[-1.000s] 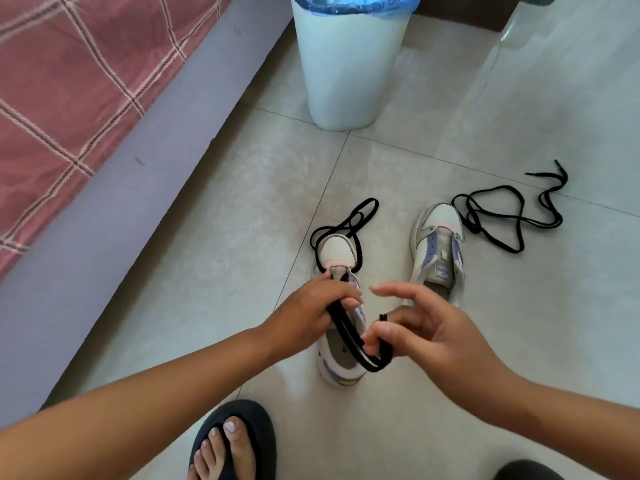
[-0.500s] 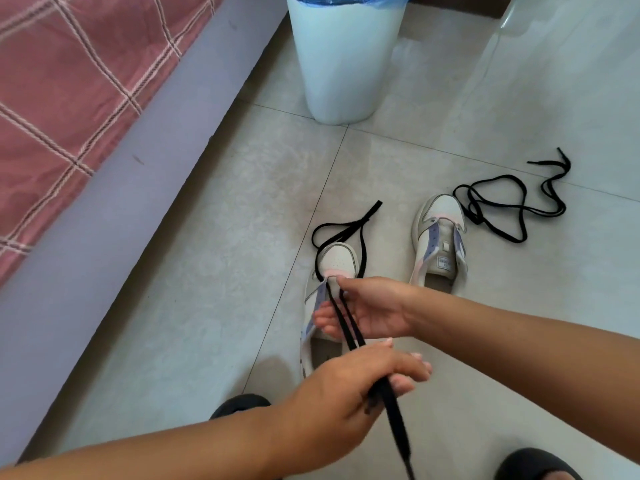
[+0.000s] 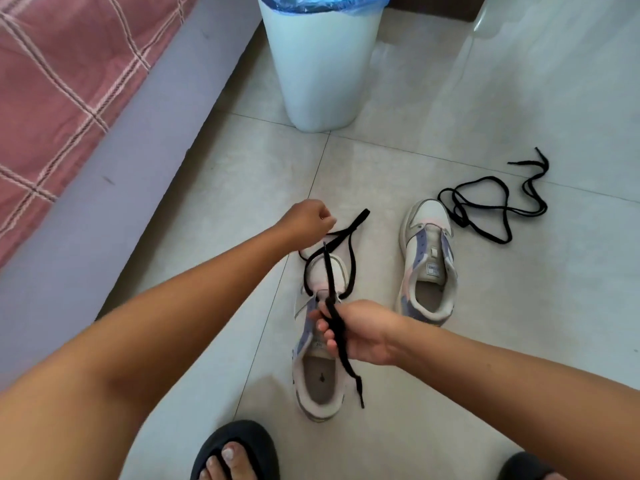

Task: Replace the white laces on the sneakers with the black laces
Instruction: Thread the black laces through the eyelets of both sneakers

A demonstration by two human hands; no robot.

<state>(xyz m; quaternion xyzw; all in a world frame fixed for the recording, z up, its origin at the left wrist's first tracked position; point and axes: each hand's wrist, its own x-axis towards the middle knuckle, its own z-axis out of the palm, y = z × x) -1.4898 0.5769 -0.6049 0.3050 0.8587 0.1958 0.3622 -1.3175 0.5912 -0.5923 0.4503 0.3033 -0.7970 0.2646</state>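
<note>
Blue-lined white bin (image 3: 320,64), contents unseen; left hand (image 3: 306,220) and right hand (image 3: 356,332) both gripping black lace (image 3: 334,306).

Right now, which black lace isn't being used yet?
Start at the white bin. On the floor to its right, beyond the toe of the far sneaker, lies the loose black lace. Unlike the other lace, no hands touch it.

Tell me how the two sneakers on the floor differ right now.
The left sneaker has a black lace through its front eyelets, pulled by the left hand and right hand. The right sneaker has none; its spare black lace lies loose on the floor beside its toe. The left sneaker lies nearer the person, the right sneaker farther out, untouched. Both are white with purple and pink panels, toes pointing away.
</note>
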